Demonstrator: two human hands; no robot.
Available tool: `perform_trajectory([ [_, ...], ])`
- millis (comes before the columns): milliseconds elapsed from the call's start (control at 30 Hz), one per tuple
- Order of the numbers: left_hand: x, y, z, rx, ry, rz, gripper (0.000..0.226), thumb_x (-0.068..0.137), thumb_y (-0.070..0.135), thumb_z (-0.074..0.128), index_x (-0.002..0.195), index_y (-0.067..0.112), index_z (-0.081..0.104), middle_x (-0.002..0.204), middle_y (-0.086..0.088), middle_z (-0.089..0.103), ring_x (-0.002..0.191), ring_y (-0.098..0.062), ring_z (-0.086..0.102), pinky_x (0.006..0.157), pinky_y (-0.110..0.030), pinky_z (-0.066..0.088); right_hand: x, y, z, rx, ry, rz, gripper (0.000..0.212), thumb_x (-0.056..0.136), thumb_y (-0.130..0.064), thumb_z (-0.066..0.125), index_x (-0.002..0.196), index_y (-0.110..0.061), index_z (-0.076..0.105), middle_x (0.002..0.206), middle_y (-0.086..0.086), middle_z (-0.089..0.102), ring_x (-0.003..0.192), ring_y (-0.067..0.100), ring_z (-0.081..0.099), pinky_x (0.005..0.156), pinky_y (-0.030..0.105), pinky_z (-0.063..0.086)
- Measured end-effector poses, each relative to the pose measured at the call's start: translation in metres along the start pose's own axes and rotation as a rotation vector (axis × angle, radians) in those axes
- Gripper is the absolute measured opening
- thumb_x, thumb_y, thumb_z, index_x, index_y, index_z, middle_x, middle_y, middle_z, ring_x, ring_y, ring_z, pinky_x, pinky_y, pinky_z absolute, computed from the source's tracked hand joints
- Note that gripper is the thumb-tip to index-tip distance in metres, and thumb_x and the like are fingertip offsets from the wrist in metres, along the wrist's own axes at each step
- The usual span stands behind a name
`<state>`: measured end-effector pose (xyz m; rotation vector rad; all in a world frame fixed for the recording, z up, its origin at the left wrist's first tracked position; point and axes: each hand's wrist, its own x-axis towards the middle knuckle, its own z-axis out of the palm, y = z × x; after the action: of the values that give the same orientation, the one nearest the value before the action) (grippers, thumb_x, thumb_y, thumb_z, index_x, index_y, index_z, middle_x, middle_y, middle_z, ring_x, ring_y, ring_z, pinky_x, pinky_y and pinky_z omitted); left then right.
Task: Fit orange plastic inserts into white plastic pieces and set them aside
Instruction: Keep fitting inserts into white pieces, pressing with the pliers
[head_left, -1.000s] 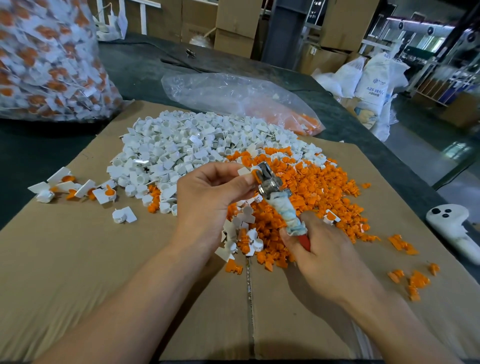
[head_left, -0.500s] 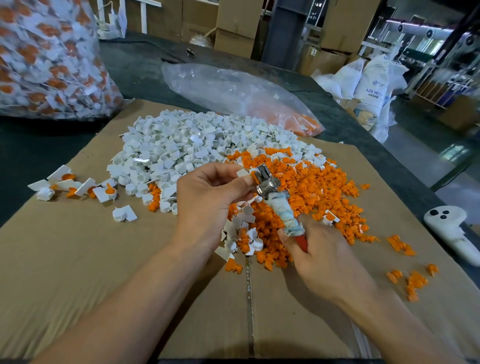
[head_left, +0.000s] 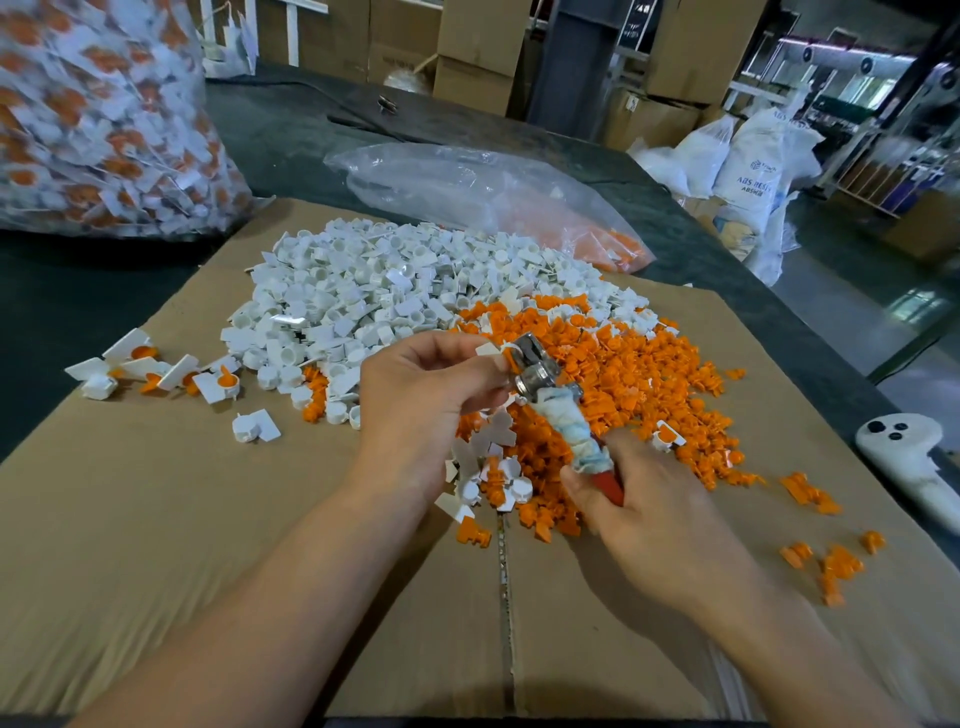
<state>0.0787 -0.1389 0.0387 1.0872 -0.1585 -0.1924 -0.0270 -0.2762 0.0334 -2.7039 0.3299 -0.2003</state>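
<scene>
1. The left hand (head_left: 431, 400) has its grip pinched on one white piece (head_left: 491, 349), thumb on top and fingers curled beneath. It holds the piece up over the near edge of the heaps.
2. A sliver of an orange insert (head_left: 506, 358) shows where that piece meets the metal head of a tool (head_left: 563, 415). Whether the insert is fully seated cannot be told.
3. The right hand (head_left: 660, 509) has its grip wrapped round the lower end of the tool's cloth-bound handle and aims the head up and left into the piece.
4. Almost nothing changes over the last second: the pinch, the tool's angle and the head against the piece are the same. The right hand sits only a touch higher.
5. By my judgement the press-in is still under way, so this piece is not yet ready to set aside.
6. The white heap (head_left: 374, 291) and the orange heap (head_left: 649, 374) lie as they did earlier, touching each other in the middle of the cardboard sheet (head_left: 156, 519).
7. The finished pieces (head_left: 156, 369) at the left of the sheet look the same in number and place as in the earlier frames, so none has been added.
8. On the dark table (head_left: 78, 291) the clear bag (head_left: 467, 192), the large bag (head_left: 93, 119) of fitted pieces and the white controller (head_left: 904, 447) at the right have not moved.
</scene>
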Motion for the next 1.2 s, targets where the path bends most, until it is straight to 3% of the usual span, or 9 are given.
perform_trajectory([
  [367,0.002,-0.002,-0.001,-0.038,0.13,-0.071,0.021,0.074,-0.011,0.066,0.062,0.006,0.065,0.056,-0.006,0.067,0.055,-0.023,0.064,0.051,-0.018,0.052,-0.031,0.058,-0.023,0.043,0.126,0.365,0.043,0.061,-0.07,0.047,0.078,-0.03,0.046,0.071,-0.009,0.054,0.064,0.008,0.05,0.052,0.028,0.033],
  [500,0.002,0.0,-0.002,-0.085,0.14,-0.11,0.017,0.078,-0.009,0.064,0.065,0.003,0.065,0.06,-0.005,0.069,0.056,-0.019,0.068,0.05,-0.017,0.053,-0.038,0.084,-0.024,-0.033,0.136,0.454,0.077,0.055,-0.086,0.041,0.098,-0.024,0.055,0.073,-0.009,0.054,0.068,0.013,0.053,0.052,0.028,0.033],
  [567,0.002,0.001,-0.002,-0.097,0.145,-0.116,0.016,0.078,-0.009,0.063,0.066,0.002,0.065,0.07,-0.012,0.069,0.056,-0.02,0.069,0.051,-0.018,0.054,-0.039,0.094,-0.023,-0.076,0.149,0.489,0.083,0.048,-0.085,0.042,0.103,-0.024,0.055,0.079,-0.005,0.056,0.074,0.018,0.055,0.055,0.029,0.036],
  [667,0.001,0.002,-0.001,-0.1,0.152,-0.124,0.015,0.078,-0.009,0.064,0.066,0.001,0.065,0.081,-0.016,0.067,0.056,-0.02,0.069,0.05,-0.018,0.054,-0.039,0.099,-0.023,-0.134,0.16,0.505,0.075,0.042,-0.081,0.047,0.089,-0.023,0.049,0.076,-0.004,0.053,0.071,0.02,0.052,0.052,0.028,0.032],
  [800,0.001,0.002,-0.001,-0.099,0.159,-0.131,0.015,0.077,-0.009,0.064,0.066,0.001,0.064,0.074,-0.014,0.067,0.056,-0.02,0.069,0.05,-0.018,0.054,-0.035,0.103,-0.024,-0.201,0.145,0.493,0.058,0.053,-0.071,0.064,0.077,-0.023,0.044,0.075,-0.001,0.052,0.072,0.021,0.05,0.055,0.031,0.033],
  [867,0.001,0.002,-0.001,-0.103,0.164,-0.136,0.016,0.077,-0.009,0.064,0.065,0.001,0.064,0.072,-0.013,0.067,0.056,-0.021,0.069,0.049,-0.018,0.054,-0.033,0.106,-0.024,-0.2,0.151,0.487,0.064,0.05,-0.073,0.063,0.085,-0.022,0.048,0.083,0.002,0.056,0.08,0.024,0.052,0.062,0.033,0.038],
  [1000,0.001,0.002,-0.003,-0.091,0.166,-0.141,0.02,0.077,-0.01,0.064,0.061,0.003,0.065,0.076,-0.014,0.067,0.058,-0.022,0.07,0.048,-0.017,0.053,-0.027,0.107,-0.023,-0.236,0.142,0.451,0.098,0.04,-0.081,0.047,0.113,-0.017,0.056,0.101,0.006,0.057,0.095,0.027,0.051,0.075,0.036,0.041],
  [1200,0.0,0.003,-0.003,-0.096,0.165,-0.143,0.016,0.078,-0.009,0.064,0.068,0.003,0.066,0.071,-0.011,0.069,0.061,-0.022,0.07,0.05,-0.017,0.053,-0.028,0.105,-0.023,-0.282,0.092,0.429,0.111,0.04,-0.084,0.039,0.128,-0.017,0.049,0.119,0.008,0.052,0.112,0.027,0.045,0.088,0.038,0.039],
])
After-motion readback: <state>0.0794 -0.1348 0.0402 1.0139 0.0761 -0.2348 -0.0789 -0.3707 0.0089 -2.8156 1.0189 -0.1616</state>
